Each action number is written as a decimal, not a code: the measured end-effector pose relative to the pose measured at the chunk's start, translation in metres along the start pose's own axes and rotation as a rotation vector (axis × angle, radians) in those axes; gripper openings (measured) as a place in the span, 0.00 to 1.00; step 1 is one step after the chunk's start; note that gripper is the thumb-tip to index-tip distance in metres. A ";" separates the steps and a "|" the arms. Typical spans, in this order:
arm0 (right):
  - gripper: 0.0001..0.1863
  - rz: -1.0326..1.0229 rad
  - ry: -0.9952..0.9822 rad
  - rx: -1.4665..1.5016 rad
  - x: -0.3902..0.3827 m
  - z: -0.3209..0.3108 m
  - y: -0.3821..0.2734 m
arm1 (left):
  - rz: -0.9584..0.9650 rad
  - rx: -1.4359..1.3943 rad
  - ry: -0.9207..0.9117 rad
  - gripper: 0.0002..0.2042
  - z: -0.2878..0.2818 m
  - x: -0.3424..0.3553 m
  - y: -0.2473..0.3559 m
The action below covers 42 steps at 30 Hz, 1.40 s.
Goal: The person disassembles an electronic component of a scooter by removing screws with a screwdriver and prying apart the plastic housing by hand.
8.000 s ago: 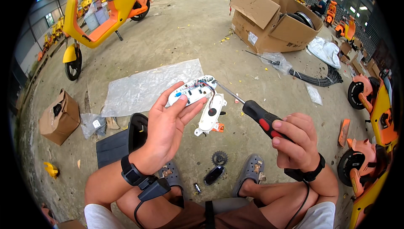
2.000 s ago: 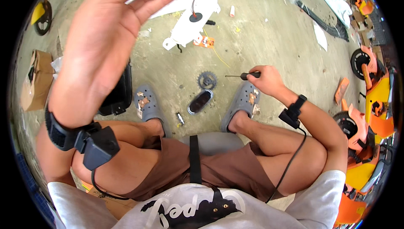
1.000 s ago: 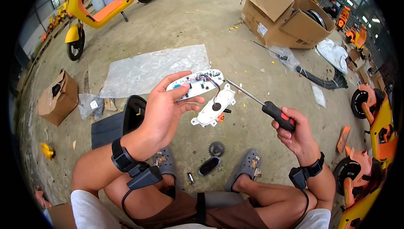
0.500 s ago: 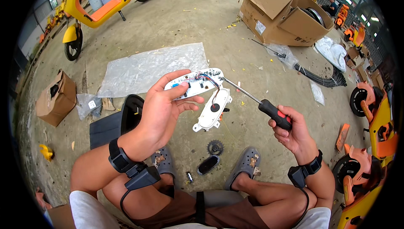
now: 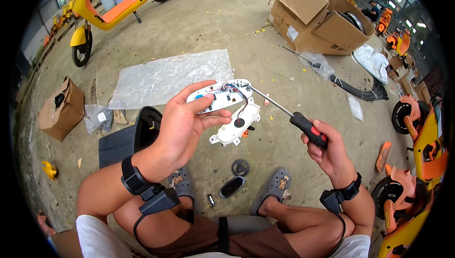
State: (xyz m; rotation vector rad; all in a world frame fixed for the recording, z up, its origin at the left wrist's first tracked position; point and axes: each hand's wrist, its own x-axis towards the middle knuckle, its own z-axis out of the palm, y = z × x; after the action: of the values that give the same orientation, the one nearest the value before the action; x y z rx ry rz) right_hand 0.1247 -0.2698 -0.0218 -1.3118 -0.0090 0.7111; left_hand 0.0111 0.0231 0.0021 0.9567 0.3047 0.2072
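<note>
- Here the left hand (image 5: pixel 182 125) curls around a white circuit board (image 5: pixel 219 96), held above the concrete floor (image 5: pixel 199 30).
- Right hand (image 5: pixel 327 146) grips a red-and-black screwdriver (image 5: pixel 289 115), tip at the board's end.
- A white housing (image 5: pixel 235 124) dangles below by wires.

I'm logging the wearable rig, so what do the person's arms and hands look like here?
Both forearms are bare. The left hand and right hand wear no gloves. Each wrist carries a black strap with a small black box and a trailing black cable.

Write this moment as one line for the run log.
left hand: holds white circuit panel | right hand: holds screwdriver, tip at panel's right end | white cover: hangs below by wires
</note>
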 end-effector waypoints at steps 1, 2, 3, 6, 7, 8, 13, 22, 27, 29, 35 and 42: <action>0.19 -0.018 0.006 -0.009 0.000 0.001 0.000 | 0.000 -0.004 -0.004 0.17 0.000 0.000 0.000; 0.19 -0.036 0.013 -0.017 -0.001 0.001 0.000 | -0.001 -0.008 -0.008 0.17 0.000 0.000 0.001; 0.19 -0.053 0.018 -0.026 -0.001 0.002 0.001 | 0.000 -0.011 -0.012 0.17 0.000 -0.001 0.001; 0.18 -0.156 0.054 -0.104 -0.005 0.007 0.000 | -0.007 -0.025 -0.021 0.17 -0.002 -0.001 0.002; 0.18 -0.186 0.054 -0.121 -0.006 0.007 0.000 | -0.006 -0.025 -0.026 0.17 -0.002 -0.001 0.002; 0.18 -0.217 0.053 -0.138 -0.006 0.007 0.000 | -0.005 -0.024 -0.031 0.17 -0.003 0.000 0.001; 0.16 -0.286 0.049 -0.177 -0.009 0.007 -0.002 | 0.006 -0.039 -0.017 0.17 -0.004 0.000 0.000; 0.16 -0.292 0.037 -0.214 -0.010 0.011 -0.002 | 0.019 -0.013 0.005 0.17 -0.003 -0.001 0.001; 0.16 -0.300 0.046 -0.219 -0.011 0.012 -0.002 | 0.014 -0.006 0.006 0.18 -0.003 -0.001 0.001; 0.16 -0.305 0.046 -0.217 -0.011 0.012 -0.002 | 0.015 -0.009 0.007 0.18 -0.002 -0.002 0.001; 0.16 -0.264 0.022 -0.167 -0.011 0.012 -0.003 | 0.006 -0.028 -0.009 0.18 -0.003 -0.001 0.002; 0.16 -0.260 0.017 -0.169 -0.010 0.012 -0.002 | 0.006 -0.009 0.012 0.17 -0.002 -0.001 0.001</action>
State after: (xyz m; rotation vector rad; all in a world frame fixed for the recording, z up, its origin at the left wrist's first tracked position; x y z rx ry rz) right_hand 0.1127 -0.2645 -0.0131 -1.4464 -0.2268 0.4852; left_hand 0.0093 0.0253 0.0017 0.9477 0.3116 0.2195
